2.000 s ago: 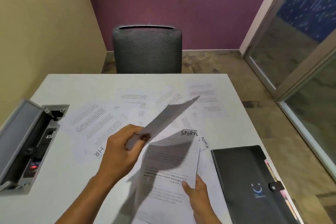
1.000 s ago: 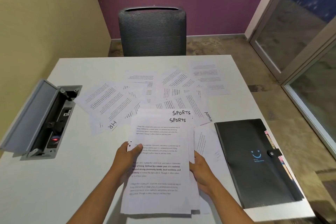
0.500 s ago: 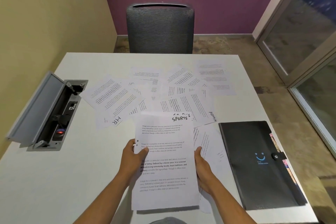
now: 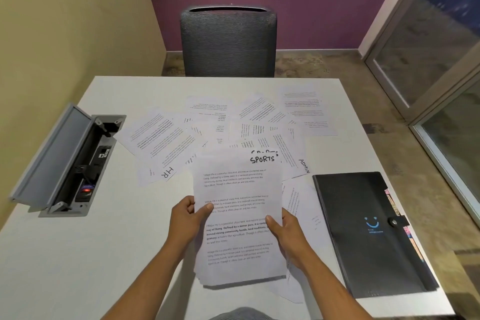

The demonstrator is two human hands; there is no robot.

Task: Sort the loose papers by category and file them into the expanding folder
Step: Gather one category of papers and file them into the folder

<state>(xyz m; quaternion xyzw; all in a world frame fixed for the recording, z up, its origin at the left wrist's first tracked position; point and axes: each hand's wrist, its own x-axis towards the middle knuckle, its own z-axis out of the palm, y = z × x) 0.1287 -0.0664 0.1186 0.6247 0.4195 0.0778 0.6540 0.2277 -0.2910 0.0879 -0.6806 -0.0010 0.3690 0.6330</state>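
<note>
Head view shows left hand (image 4: 187, 218) and right hand (image 4: 285, 232) pinching the SPORTS stack (image 4: 237, 215) at lower centre; best to square its edges before opening the closed black folder (image 4: 363, 231) at lower right.

Both hands hold a stack of white printed sheets (image 4: 237, 215) marked "SPORTS".
Left hand (image 4: 185, 221) and right hand (image 4: 287, 234) pinch its side edges; black expanding folder (image 4: 363, 231) lies closed by the white table (image 4: 78, 254)'s right edge.

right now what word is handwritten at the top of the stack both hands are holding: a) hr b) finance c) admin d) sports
d: the stack of papers held at its sides by the left hand and right hand has SPORTS handwritten at its top right corner, while the HR sheet and the ADMIN sheet lie on the table.
</note>
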